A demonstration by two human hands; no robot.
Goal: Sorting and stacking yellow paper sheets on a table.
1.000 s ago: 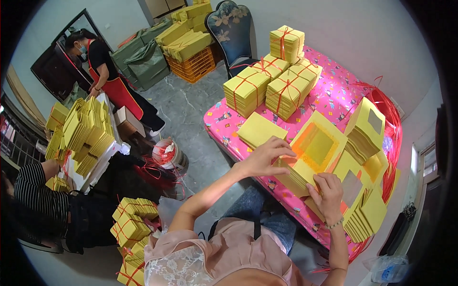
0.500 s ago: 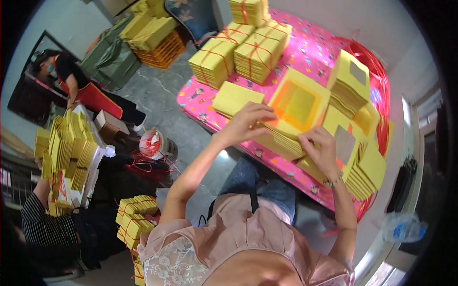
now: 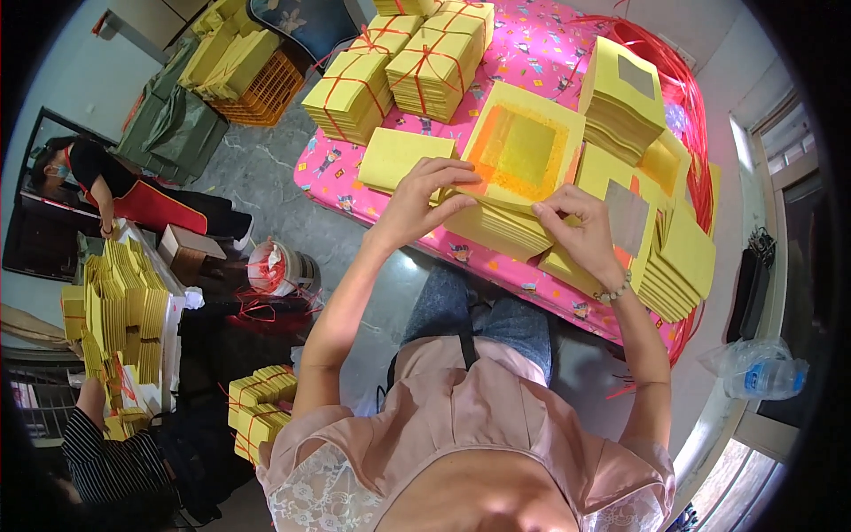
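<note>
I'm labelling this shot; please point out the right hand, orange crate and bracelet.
Right hand [image 3: 580, 225]: head view, back of hand.
Orange crate [image 3: 269, 94]: head view, slatted side.
Bracelet [image 3: 615, 293]: head view, beads.

An orange crate [image 3: 270, 89] sits near, apparently, a chair [image 3: 312, 24]

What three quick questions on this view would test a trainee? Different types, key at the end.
1. True or false: the beaded bracelet is on the person's left wrist.
2. What binds the yellow bundles on the pink cloth? A) blue tape B) red strips C) black rope
3. Which of the person's hands is at the near right corner of the yellow stack with the orange patch on top?

Key:
1. False
2. B
3. The right hand
</note>
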